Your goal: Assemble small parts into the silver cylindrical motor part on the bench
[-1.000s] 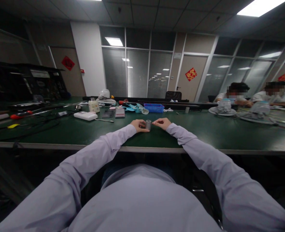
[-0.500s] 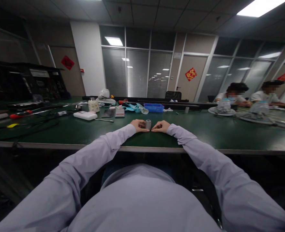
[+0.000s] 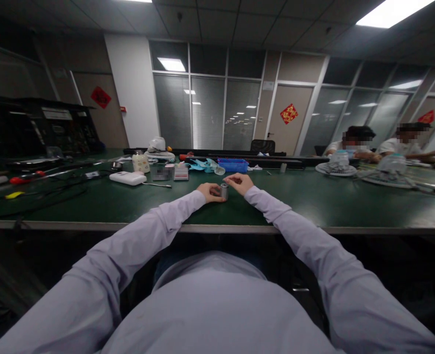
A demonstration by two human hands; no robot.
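A small grey cylinder stands upright on the green tabletop near its front edge, with what looks like an opening in its top. My left hand holds it from the left side, thumb and fingers curved about it. Just above and right of the cylinder's top is my right hand, its thumb and fingertips pinched together. Whatever those fingertips hold, if anything, is too small to make out.
Beyond my hands lie a blue basket, light-blue gloves and a second small cylinder. To the left are a white box-shaped device with a cable and a cream jar. Two people sit at the far right.
My right hand has risen from the tabletop beside the cylinder to just above its top. The left hand stays around the cylinder. The view has shifted slightly.
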